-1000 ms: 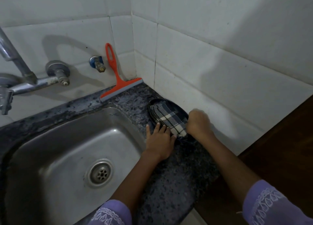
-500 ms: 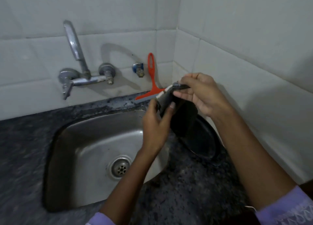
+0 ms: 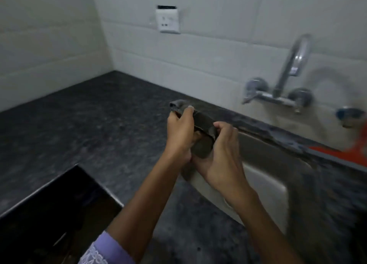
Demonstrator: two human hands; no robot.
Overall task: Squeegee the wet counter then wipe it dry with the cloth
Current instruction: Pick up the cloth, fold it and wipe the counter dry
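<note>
Both my hands hold the folded dark cloth in the air above the left rim of the sink. My left hand grips its far end, and my right hand grips the near end, fingers curled round it. The dark speckled counter stretches to the left of my hands into the wall corner. The orange squeegee lies blurred on the counter ledge behind the sink at the far right, away from both hands.
A steel sink lies right of my hands, with a wall tap above it. A white wall socket sits on the tiles. A dark square opening cuts into the counter at the lower left.
The cloth was picked up from the counter right of the sink and lifted in both hands. The view has swung left, and my hands now hold it at the sink's left rim.
</note>
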